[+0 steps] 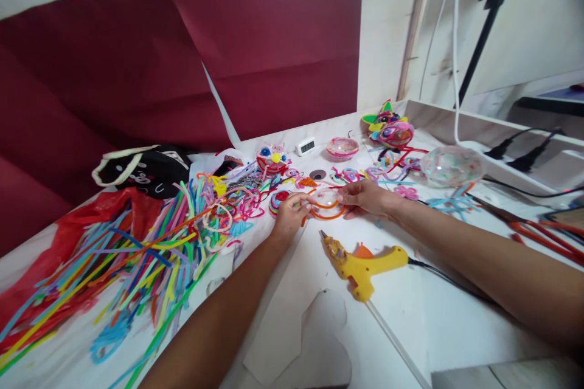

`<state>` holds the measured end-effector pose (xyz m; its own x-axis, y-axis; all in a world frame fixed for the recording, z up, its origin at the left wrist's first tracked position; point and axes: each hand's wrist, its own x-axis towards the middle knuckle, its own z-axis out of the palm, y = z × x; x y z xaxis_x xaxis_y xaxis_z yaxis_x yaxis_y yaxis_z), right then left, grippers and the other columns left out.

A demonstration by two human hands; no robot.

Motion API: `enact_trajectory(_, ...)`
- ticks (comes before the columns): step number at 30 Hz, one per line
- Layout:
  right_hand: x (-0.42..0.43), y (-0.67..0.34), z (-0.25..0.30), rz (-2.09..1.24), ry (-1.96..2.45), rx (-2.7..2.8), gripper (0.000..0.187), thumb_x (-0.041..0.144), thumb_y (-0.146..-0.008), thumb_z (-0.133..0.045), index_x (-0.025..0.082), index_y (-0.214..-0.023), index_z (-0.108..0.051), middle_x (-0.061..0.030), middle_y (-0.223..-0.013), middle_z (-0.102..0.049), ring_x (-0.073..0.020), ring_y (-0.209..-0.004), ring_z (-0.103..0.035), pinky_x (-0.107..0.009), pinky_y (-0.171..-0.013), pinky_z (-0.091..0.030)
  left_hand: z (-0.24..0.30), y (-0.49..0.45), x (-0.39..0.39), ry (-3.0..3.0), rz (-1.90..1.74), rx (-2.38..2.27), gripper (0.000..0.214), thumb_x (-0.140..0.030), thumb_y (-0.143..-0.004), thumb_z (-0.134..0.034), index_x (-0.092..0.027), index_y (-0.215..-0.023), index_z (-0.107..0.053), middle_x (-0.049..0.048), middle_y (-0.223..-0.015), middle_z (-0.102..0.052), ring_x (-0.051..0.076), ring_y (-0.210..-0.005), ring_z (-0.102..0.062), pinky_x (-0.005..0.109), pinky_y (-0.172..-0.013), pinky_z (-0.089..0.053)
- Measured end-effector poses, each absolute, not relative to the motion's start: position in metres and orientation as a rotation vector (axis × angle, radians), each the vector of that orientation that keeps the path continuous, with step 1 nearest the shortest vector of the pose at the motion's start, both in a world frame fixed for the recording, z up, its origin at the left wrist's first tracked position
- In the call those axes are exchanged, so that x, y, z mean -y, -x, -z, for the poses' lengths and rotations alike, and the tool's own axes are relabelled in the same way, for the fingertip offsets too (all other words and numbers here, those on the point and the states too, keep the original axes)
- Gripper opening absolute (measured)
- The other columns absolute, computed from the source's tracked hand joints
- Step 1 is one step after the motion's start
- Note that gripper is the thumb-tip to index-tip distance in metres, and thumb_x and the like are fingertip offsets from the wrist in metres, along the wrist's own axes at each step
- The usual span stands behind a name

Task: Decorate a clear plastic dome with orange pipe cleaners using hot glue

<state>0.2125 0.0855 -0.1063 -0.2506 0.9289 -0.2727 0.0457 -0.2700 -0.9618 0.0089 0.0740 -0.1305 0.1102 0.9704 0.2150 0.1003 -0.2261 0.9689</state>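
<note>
left hand (289,214) and right hand (365,197) on clear dome (326,199) with orange rim

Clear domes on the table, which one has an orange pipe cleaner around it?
The small dome held between the left hand and right hand, beyond the yellow glue gun; the bigger clear ball at right has none.

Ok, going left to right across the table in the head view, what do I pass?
From the left: red bag → pile of pipe cleaners → left hand → clear dome ringed in orange → right hand → clear ball → red-handled tool.
</note>
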Motion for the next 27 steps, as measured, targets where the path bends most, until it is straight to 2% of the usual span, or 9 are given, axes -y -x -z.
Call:
enact_trajectory(6, -0.0838, -0.211, 0.106, -1.576, 1.299, 1.297, 0.022, 0.022, -0.069, -0.076, 0.011, -0.072, -0.058, 0.0018, -0.057, -0.057, -0.0062, -0.045, -0.055, -0.019, -0.044, -0.056, 0.1309, -0.0094, -0.0731, -1.478, -1.227, -1.149, 0.014, -0.018, -0.071, -0.063, -0.015, -0.084, -0.063, 0.0027, -0.087, -0.06, 0.008, -0.063, -0.061, 0.021, -0.06, -0.053)
enact_trajectory(11, -0.081, -0.2087, 0.1034, -1.542, 1.32, 1.322, 0.022, 0.023, -0.07, -0.076, 0.011, -0.071, -0.057, 0.002, -0.057, -0.056, -0.0064, -0.046, -0.056, -0.018, -0.043, -0.055, 0.1294, -0.0109, -0.0706, -1.459, -1.236, -1.149, 0.015, -0.02, -0.071, -0.063, -0.015, -0.085, -0.061, 0.0027, -0.086, -0.06, 0.01, -0.067, -0.062, 0.022, -0.06, -0.055)
enact_trajectory(16, -0.0787, -0.2075, 0.0987, -1.499, 1.367, 1.336, 0.021, 0.022, -0.069, -0.076, 0.012, -0.072, -0.058, 0.0031, -0.056, -0.055, -0.0058, -0.043, -0.054, -0.019, -0.04, -0.055, 0.1292, -0.0106, -0.0697, -1.502, -1.226, -1.177, 0.016, -0.022, -0.07, -0.063, -0.015, -0.085, -0.062, 0.0021, -0.083, -0.056, 0.009, -0.065, -0.058, 0.02, -0.051, -0.055)
enact_trajectory(27, -0.0782, -0.2079, 0.0974, -1.453, 1.425, 1.392, 0.021, 0.026, -0.071, -0.075, 0.013, -0.076, -0.059, -0.0015, -0.063, -0.061, -0.0081, -0.047, -0.056, -0.018, -0.037, -0.052, 0.1364, -0.0052, -0.0723, -1.708, -1.233, -1.173, 0.02, -0.02, -0.076, -0.054, -0.016, -0.092, -0.065, 0.0037, -0.091, -0.062, 0.011, -0.07, -0.058, 0.019, -0.051, -0.056)
